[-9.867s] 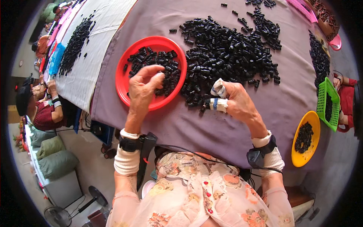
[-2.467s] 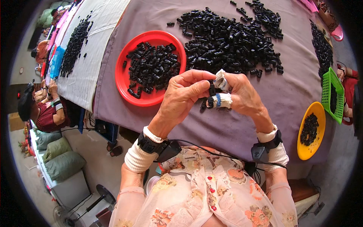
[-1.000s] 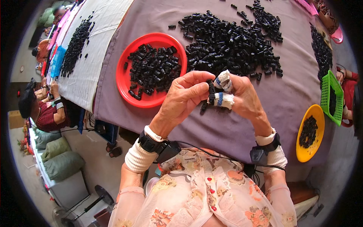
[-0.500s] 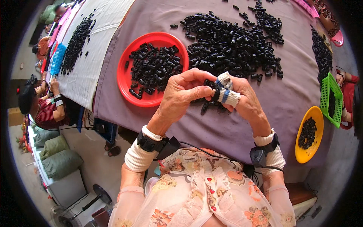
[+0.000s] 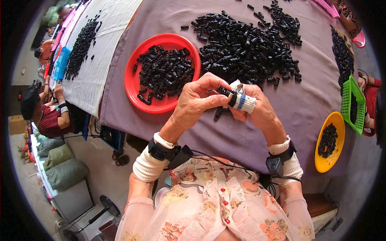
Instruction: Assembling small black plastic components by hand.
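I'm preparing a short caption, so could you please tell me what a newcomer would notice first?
The red tray, left of centre, probably catches the eye, beside a heap of black parts. At the heap's near edge, the left hand and right hand hold a black piece.

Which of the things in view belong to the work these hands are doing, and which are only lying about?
Part of the work, it seems:
black part, held between left hand and right hand
finger covers on the right hand
red plate with black parts
black pile beside it
yellow plate, perhaps

Apparently just lying about:
green sacks
slippers
fan
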Demonstrator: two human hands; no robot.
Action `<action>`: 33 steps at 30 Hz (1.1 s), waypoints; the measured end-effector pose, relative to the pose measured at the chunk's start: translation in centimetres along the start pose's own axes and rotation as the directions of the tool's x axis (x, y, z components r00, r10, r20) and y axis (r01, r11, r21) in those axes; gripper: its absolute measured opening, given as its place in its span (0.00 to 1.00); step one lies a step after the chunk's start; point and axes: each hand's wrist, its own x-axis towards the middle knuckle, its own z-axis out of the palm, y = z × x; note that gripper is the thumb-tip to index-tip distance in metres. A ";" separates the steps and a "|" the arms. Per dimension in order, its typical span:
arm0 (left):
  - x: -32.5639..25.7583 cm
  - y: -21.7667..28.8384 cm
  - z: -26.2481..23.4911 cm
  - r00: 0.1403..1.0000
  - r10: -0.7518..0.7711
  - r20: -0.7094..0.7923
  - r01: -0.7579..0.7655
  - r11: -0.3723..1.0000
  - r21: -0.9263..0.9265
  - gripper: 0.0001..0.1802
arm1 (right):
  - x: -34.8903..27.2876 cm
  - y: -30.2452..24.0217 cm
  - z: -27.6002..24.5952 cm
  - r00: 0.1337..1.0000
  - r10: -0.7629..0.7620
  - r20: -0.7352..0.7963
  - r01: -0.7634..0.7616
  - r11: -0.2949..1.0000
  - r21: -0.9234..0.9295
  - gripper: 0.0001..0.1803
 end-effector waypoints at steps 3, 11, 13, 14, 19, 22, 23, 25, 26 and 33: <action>-0.1 0.3 0.2 0.999 -0.040 -0.036 0.037 0.994 -0.099 0.12 | -0.1 -0.1 0.0 1.000 -0.021 -0.020 0.020 0.999 -0.040 0.11; -0.5 -0.1 -1.3 0.980 -0.070 -0.186 0.015 0.959 -0.282 0.11 | 0.2 0.2 -0.1 1.000 0.006 -0.029 -0.009 0.995 -0.098 0.06; -0.7 -0.2 -1.5 0.979 -0.076 -0.191 0.013 0.950 -0.313 0.11 | 0.1 0.2 0.0 0.999 0.012 -0.034 -0.016 0.992 -0.125 0.06; -0.8 -0.2 -1.7 0.977 -0.085 -0.194 0.013 0.939 -0.344 0.11 | 0.1 0.2 0.0 0.999 0.005 -0.049 -0.012 0.990 -0.138 0.05; -1.1 -0.4 -2.5 0.979 -0.085 -0.184 0.004 0.916 -0.402 0.13 | -0.1 0.6 -0.6 0.995 0.022 -0.102 -0.041 0.981 -0.191 0.03; -1.1 -0.4 -2.8 0.982 -0.077 -0.173 -0.006 0.900 -0.436 0.12 | -0.1 0.6 -0.6 0.996 0.017 -0.092 -0.036 0.978 -0.204 0.03; -1.1 -0.4 -2.8 0.985 -0.073 -0.154 -0.004 0.894 -0.449 0.12 | -0.1 0.6 -0.6 0.995 0.027 -0.091 -0.046 0.976 -0.215 0.03; -1.1 -0.7 -2.8 0.991 -0.061 -0.122 -0.007 0.870 -0.493 0.12 | -0.1 0.6 -0.5 0.995 0.036 -0.090 -0.056 0.973 -0.224 0.03; -1.0 -0.8 -2.7 0.995 -0.048 -0.089 -0.008 0.843 -0.538 0.11 | 0.0 0.6 -0.4 0.995 0.032 -0.093 -0.053 0.971 -0.234 0.04; -0.9 -0.5 -1.9 0.996 -0.063 -0.059 0.024 0.857 -0.515 0.15 | -0.2 0.6 -0.6 0.994 0.029 -0.105 -0.053 0.971 -0.233 0.06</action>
